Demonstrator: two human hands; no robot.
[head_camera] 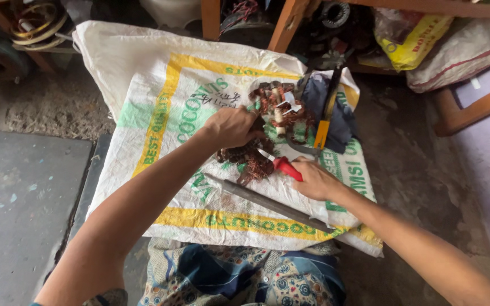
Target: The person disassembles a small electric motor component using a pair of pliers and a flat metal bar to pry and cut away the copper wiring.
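Here, on a white woven sack (160,85) with yellow and green bands spread over the floor, the work is set out in a line from left to right. Furthest left, the left hand (231,126) is seen clenched on the near end of a tangle of copper wire (270,116), pressing it down against the sack; the tangle spreads up and to the right from that hand, with a darker clump of it trailing down toward the person just under the knuckles. To the right of the clump, the right hand (315,180) is wrapped around the red handle of a knife (282,164), whose short blade points up and to the left, so that its tip is brought just beside the lower edge of the wire, between the two hands. The wire is thus held by the left hand and lies up-left of the right. Below both hands, a long dark metal rod (273,204) is laid slantwise on the sack, its long axis running from upper left to lower right, passing under the right wrist. Further right, a tool with a yellow grip (322,131) rests on a dark cloth (341,119) beside the wire, well clear of either hand.
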